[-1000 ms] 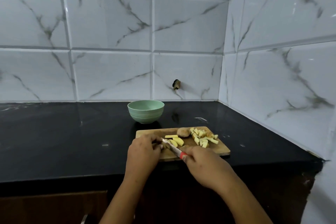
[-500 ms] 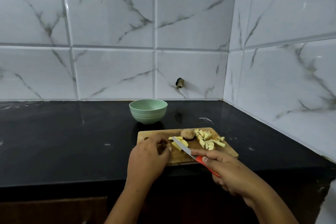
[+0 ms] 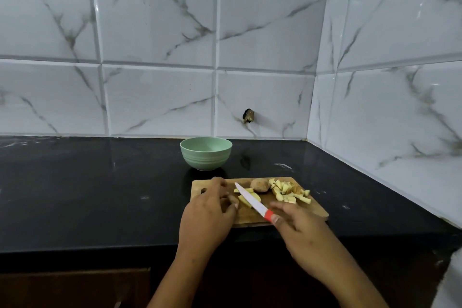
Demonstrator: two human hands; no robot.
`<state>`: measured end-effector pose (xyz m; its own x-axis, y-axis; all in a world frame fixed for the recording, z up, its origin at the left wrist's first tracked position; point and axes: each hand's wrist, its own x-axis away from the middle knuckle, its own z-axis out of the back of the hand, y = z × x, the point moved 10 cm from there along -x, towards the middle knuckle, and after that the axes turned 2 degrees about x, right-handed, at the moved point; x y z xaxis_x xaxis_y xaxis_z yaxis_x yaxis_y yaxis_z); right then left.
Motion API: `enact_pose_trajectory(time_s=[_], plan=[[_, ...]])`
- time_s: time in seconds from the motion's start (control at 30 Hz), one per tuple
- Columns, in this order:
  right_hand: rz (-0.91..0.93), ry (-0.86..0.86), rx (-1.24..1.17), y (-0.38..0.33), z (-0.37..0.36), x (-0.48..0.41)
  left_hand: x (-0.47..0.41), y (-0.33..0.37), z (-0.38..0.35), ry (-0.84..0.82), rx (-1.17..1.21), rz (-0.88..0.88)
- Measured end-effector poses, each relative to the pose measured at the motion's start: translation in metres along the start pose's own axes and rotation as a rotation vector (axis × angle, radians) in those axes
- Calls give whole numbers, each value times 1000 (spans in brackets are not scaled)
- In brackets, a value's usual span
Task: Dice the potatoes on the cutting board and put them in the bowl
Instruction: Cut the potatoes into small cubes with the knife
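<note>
Since half a second ago the knife (image 3: pixel 252 202) has lifted off the potato strips (image 3: pixel 246 197) and now angles up toward 10 o'clock, so one cut looks finished and the next is being lined up. Right hand (image 3: pixel 298 229) is closed on the red handle; left hand (image 3: pixel 212 210) curls at the strips, grip unclear. Diced pile (image 3: pixel 287 191) and uncut potato (image 3: pixel 260 185) sit at the cutting board's (image 3: pixel 317 210) 1 o'clock. Bowl (image 3: pixel 206 155), at 11, hides its contents.

Our single head view: we look forward and down from above bench (image 3: pixel 100 195), facing tiled wall corner (image 3: pixel 317 82); our forearms enter near, from bottom edge.
</note>
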<state>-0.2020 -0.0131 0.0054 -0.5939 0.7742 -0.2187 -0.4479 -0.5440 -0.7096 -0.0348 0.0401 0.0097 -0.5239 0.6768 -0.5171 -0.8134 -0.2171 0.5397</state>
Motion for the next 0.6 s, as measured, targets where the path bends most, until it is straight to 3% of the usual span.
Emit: enact_pose_trajectory(time_s=[0.2, 0.6], plan=[[95, 168, 362, -28, -12, 0, 2, -10, -1, 15, 3, 31], [100, 108, 460, -32, -27, -3, 2, -11, 0, 6, -17, 52]])
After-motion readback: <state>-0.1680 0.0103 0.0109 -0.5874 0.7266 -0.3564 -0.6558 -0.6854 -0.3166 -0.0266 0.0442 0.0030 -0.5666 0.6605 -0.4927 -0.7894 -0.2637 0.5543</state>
